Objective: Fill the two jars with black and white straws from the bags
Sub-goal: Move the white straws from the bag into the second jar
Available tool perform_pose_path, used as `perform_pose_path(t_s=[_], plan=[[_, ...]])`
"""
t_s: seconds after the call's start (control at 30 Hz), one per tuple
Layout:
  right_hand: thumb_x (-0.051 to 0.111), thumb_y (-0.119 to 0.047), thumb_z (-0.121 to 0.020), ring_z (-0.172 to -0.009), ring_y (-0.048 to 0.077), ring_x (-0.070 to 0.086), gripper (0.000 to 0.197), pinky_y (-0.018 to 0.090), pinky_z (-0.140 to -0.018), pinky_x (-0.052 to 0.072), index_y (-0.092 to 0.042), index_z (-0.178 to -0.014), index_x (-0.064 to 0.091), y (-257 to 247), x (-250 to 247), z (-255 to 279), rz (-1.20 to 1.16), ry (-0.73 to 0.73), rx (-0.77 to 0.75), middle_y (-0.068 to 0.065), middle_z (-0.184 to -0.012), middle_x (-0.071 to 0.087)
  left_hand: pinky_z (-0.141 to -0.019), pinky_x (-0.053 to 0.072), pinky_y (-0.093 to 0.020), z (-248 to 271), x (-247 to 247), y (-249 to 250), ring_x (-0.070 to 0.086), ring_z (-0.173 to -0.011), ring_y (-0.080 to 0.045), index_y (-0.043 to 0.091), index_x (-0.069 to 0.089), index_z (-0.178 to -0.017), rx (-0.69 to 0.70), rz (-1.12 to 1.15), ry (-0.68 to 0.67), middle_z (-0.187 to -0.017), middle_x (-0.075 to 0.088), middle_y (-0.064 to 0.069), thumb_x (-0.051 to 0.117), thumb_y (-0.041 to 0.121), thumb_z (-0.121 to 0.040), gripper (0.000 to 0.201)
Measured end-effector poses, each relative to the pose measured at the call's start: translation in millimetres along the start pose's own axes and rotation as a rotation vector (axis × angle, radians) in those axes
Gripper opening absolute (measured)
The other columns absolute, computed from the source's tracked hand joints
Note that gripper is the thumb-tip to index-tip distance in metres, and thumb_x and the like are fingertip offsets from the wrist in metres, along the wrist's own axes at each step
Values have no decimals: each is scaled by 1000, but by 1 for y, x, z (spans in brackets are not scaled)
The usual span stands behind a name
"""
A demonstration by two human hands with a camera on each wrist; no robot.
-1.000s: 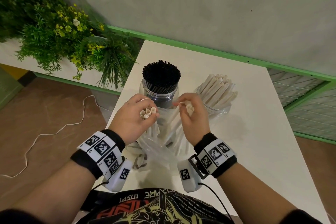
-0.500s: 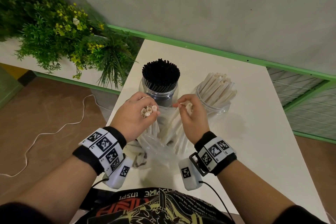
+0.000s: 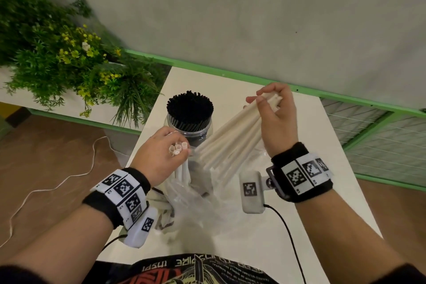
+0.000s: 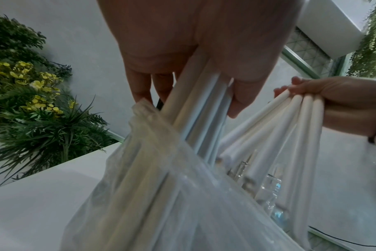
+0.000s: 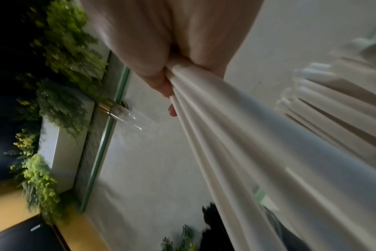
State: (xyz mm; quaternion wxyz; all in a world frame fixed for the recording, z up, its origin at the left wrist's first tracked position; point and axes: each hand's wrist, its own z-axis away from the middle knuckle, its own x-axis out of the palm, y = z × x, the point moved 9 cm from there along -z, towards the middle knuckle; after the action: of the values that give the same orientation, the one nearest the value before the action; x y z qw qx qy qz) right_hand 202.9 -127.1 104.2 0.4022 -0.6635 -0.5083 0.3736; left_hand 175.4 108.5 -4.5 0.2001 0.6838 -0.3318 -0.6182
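Observation:
A clear jar packed with black straws [image 3: 189, 110] stands at the table's middle. My right hand [image 3: 265, 99] [image 5: 172, 95] grips a bundle of several white straws [image 3: 230, 140] [image 5: 247, 152] by the top ends. It is raised above the table, and the bundle's lower ends still reach the mouth of the clear plastic bag [image 3: 196, 203] [image 4: 161, 186]. My left hand [image 3: 179, 145] [image 4: 187, 103] holds a few upright white straws [image 3: 178, 148] [image 4: 204, 105] together with the bag's rim. White straws in the second jar [image 5: 333, 105] show only in the right wrist view.
The white table [image 3: 322, 168] stops at a green rail [image 3: 207, 69] along the grey wall. A planter with green and yellow plants [image 3: 69, 64] stands to the left. A white cable [image 3: 69, 175] lies on the brown floor. A wire fence [image 3: 380, 140] is at the right.
My right hand has risen up and to the right, drawing a bundle of white straws out of the bag. The left hand keeps its hold on its straws and the bag.

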Motion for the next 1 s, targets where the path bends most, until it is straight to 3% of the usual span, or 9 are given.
perform_pose_path(t_s=[0.27, 0.5, 0.7, 0.8, 0.9, 1.0], plan=[[44, 3, -94, -89, 22, 67, 24, 56, -84, 52, -21, -99, 45, -41, -58, -37, -6, 278, -194, 8, -100, 49, -79, 47, -34, 0, -1, 2, 55, -89, -9, 33, 61, -85, 14, 16, 18, -99, 52, 13, 46, 61, -72, 34], [43, -1, -95, -92, 25, 65, 22, 53, -84, 53, -22, -101, 44, -49, -79, -31, 32, 362, -283, 6, -101, 49, -77, 42, -28, 3, -2, 2, 54, -90, -8, 29, 63, -86, 13, 22, 32, -100, 52, 13, 45, 60, -73, 38], [44, -6, -95, -92, 20, 66, 30, 54, -86, 49, -35, -103, 44, -25, -61, -22, 267, 275, -283, 17, -107, 53, -75, 44, -30, 2, 0, 2, 54, -89, -8, 30, 63, -87, 2, 10, 34, -100, 52, 13, 45, 59, -73, 36], [44, -5, -95, -96, 30, 61, 34, 50, -88, 47, -37, -104, 43, -23, -60, -11, 318, 300, -345, 16, -107, 52, -75, 44, -29, 2, -2, 2, 54, -88, -7, 29, 63, -88, -3, -2, 33, -99, 51, 16, 44, 60, -73, 39], [45, -4, -94, -96, 33, 57, 30, 38, -88, 46, -33, -102, 46, -26, -57, -6, 347, 304, -397, 12, -104, 52, -75, 44, -29, 3, -3, 3, 54, -87, -7, 27, 63, -87, 2, -9, 35, -99, 51, 14, 44, 61, -73, 42], [45, -2, -92, -100, 29, 56, 24, 32, -90, 45, -23, -103, 48, -14, -57, -12, 328, 296, -344, 5, -105, 50, -75, 44, -30, 4, -2, 2, 54, -87, -8, 28, 63, -87, 2, -10, 28, -99, 52, 13, 44, 62, -73, 42]])
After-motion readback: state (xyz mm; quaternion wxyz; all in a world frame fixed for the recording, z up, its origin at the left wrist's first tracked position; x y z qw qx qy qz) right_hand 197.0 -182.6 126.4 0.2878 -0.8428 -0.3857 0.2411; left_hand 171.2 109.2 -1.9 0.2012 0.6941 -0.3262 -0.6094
